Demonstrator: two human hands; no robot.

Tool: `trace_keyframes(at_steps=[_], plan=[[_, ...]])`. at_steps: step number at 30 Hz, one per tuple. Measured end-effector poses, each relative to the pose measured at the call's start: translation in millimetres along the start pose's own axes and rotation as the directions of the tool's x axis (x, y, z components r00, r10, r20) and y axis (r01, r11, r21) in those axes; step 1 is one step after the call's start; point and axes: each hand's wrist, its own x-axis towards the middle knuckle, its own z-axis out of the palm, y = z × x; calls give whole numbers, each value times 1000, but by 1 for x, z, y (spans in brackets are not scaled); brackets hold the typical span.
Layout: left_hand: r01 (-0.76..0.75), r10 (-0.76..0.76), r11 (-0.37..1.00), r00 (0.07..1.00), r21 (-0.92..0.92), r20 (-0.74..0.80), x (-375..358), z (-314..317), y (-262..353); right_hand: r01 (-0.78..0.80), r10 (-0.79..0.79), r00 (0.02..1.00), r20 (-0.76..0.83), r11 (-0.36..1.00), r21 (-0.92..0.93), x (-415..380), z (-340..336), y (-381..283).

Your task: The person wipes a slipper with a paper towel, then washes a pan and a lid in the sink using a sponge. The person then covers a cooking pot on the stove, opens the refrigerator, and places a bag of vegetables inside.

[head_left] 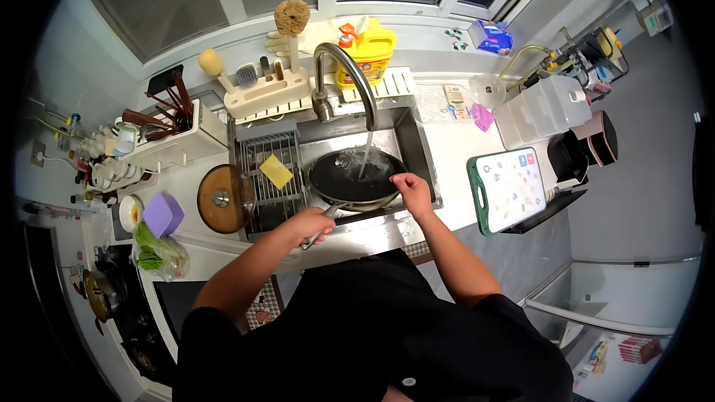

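Note:
A black frying pan sits in the stainless steel sink, with water splashing on its dark inside. The stream falls from the curved faucet above it. My left hand is wrapped round the pan's metal handle at the front of the sink. At the pan's right rim, my right hand is closed in a pinch, its fingertips on the edge. Left of the pan, a yellow cloth lies on a wire drying rack over the sink.
A round lid rests on the counter at left. Behind the sink stand a brush holder and a yellow bottle. To the right are a green-edged cutting board and clear plastic boxes. Bagged greens lie at left.

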Motion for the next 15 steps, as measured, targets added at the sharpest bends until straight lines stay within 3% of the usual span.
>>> trace_keyframes(at_steps=[2,4,5,6,9,10,13,15], plan=[[34,-35,997,999,-73,-19,12,26,0,-1,1,998,-60,1000,-8,-1,-6,-1],[72,-73,944,997,-323,10,25,53,3,-52,52,999,4,993,108,-3,-4,3],[44,-37,903,999,-427,24,30,68,7,-234,219,968,126,964,123,-8,-4,-2],[18,0,850,999,-526,34,35,83,13,-411,375,894,246,905,113,-16,-3,-25],[-29,41,716,999,-698,1,36,124,47,-606,525,742,417,791,82,-32,0,-90],[-65,90,709,996,-703,-1,34,136,57,-605,525,738,424,793,72,-17,-5,-77],[-117,166,671,986,-732,-6,44,162,71,-783,502,462,731,618,70,37,-22,-34],[-95,138,688,990,-719,2,46,173,74,-784,503,388,772,620,-10,52,-32,-38]])
